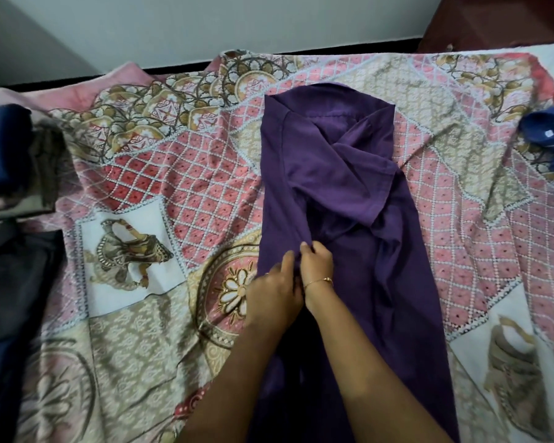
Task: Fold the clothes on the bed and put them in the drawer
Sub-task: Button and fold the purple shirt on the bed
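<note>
Purple garment (339, 199), lying lengthwise at the centre of the bed, sleeves folded inward across its far half. Patterned pink-and-beige bedspread (179, 193) covers the bed; pale wall (205, 24) beyond. Dark clothes (4, 148) far left, blue garment (550, 135) far right. Left hand (274, 294) and right hand (317, 266), side by side, pinch the fabric's inner fold.

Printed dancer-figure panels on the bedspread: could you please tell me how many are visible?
2: one white dancer-figure panel left of the purple garment, another at lower right. Others may lie hidden under the clothes.
</note>
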